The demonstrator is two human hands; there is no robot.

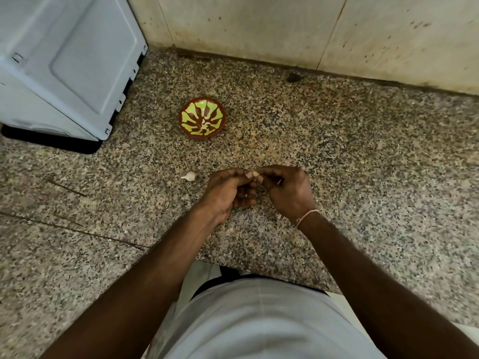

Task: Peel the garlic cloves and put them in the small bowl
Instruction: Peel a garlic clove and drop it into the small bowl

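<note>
We held one garlic clove (255,174) above the counter (363,156), pinched between the fingertips of our left hand (228,190) and right hand (285,190). Its small size might let it slip, missing the small bowl (202,117) well beyond; another clove (189,176) lay nearby.

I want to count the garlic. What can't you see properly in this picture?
- Garlic clove, head view: mostly covered by both hands' fingertips; peel state unclear.
- Pale pieces in the small bowl: too small to count.
- Left hand palm: curled fingers hide what it holds.
- White appliance: cut off by the frame edge.
</note>
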